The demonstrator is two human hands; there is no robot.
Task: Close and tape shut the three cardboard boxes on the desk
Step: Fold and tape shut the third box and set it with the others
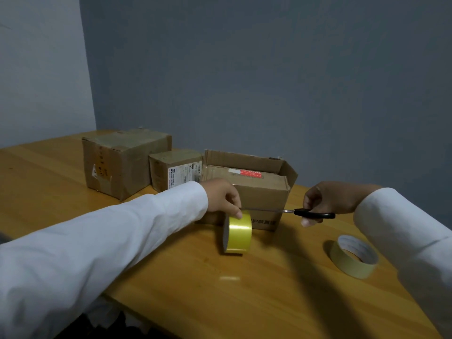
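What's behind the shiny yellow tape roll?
Right behind the yellow tape roll stands the open cardboard box, back flaps still up. The roll and the left hand cover part of its front. Its inside is hidden.

Desk (244,302): lower centre of the frame is open wood, passable from the near edge upward. Obstruction at centre: yellow tape roll (237,233) standing on edge, directly before the open-flapped box (259,192). Right of centre, a cream tape roll (352,256) lies flat. Scissors (303,212) span the gap between the two hands at box-front height. Upper left, the large box (124,165) and small box (175,168) stand side by side, closing the rear. Left desk surface is open.
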